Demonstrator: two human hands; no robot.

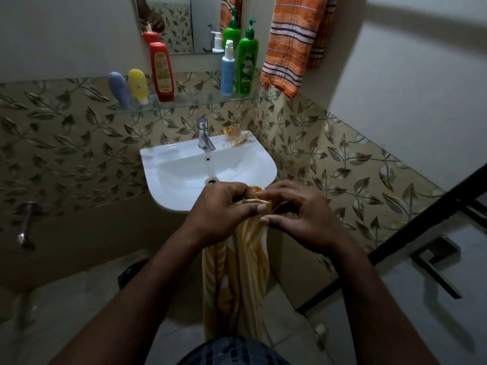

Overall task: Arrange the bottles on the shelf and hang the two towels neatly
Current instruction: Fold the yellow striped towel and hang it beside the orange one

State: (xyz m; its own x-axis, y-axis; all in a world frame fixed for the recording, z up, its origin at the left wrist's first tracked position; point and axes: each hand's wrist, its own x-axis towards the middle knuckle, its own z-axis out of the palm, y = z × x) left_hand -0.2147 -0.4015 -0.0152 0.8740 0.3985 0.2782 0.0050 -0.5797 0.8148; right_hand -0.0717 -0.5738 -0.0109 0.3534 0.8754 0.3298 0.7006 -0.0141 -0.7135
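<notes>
The yellow striped towel [234, 272] is hanging at six o'clock of the sink [168, 164]. The left hand [218, 212] is pinching its top edge at nine o'clock, and the right hand [297, 214] is pinching it at three. The orange towel [290, 43] is hanging at one o'clock, beside the glass shelf [189, 102] carrying the bottles [161, 72].

Dim bathroom: leaf-patterned tiles [66, 143] below plain wall [408, 88], white sink [158, 159] with chrome tap [204, 134], mirror [203, 22] above, grey floor [66, 299].

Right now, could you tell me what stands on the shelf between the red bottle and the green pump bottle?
In the head view, only the blue pump bottle, beside the green pump bottle; the shelf toward the red bottle is bare.
</notes>
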